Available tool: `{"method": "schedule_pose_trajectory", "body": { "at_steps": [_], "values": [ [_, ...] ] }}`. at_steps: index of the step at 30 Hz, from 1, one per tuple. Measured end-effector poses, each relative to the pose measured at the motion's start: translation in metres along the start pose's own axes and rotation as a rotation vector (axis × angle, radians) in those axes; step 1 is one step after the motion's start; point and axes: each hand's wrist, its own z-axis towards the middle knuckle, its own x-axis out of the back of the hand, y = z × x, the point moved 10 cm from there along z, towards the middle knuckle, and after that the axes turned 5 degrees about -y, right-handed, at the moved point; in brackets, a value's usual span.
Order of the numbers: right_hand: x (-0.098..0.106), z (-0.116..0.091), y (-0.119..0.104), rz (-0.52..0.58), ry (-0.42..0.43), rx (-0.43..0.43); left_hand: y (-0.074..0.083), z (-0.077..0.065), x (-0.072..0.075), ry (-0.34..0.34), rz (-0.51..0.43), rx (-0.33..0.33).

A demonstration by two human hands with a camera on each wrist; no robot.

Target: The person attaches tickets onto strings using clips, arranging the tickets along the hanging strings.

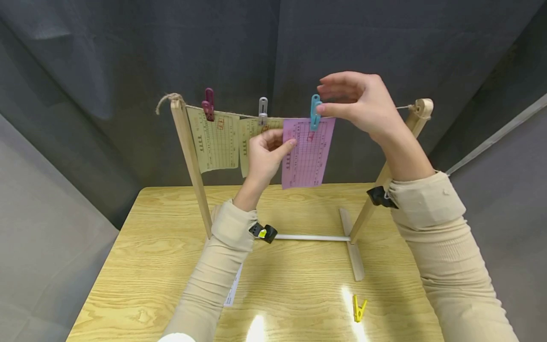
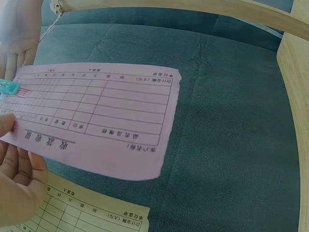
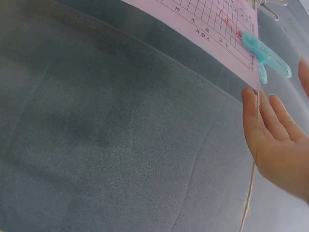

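Note:
A pink receipt slip hangs from a twine line under a light blue clothespin, which clamps its top edge. My left hand pinches the slip's left edge, thumb in front and fingers behind, as the left wrist view also shows. At the clothespin's right is my right hand, its thumb tip close beside the clip in the head view. Seen from the right wrist, that hand's fingers are spread, and the clothespin stands free of them.
Two yellow slips hang further left, under a dark red clothespin and a grey clothespin. Wooden posts hold the line above a wood-grain table. A yellow clothespin and a white slip lie on it.

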Motion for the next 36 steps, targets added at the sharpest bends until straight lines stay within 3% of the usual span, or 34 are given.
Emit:
{"method": "schedule_pose_trajectory", "body": {
  "at_steps": [7,12,22,29,36],
  "values": [
    [0.014,-0.016,-0.001,0.082,0.109,0.044,0.003,-0.006,0.002,0.010,0.029,-0.013],
    [0.021,-0.038,0.001,0.246,0.161,0.119,0.006,-0.014,0.010,0.047,0.054,-0.054],
    [0.020,-0.075,0.014,0.387,0.151,0.234,0.013,-0.030,0.023,0.055,0.053,-0.106],
    [0.016,-0.093,0.024,0.373,0.127,0.229,0.022,-0.041,0.028,0.040,0.091,-0.120],
    [0.010,-0.112,0.042,0.350,0.112,0.192,0.019,-0.059,0.036,-0.003,0.130,-0.104]
  ]
}}
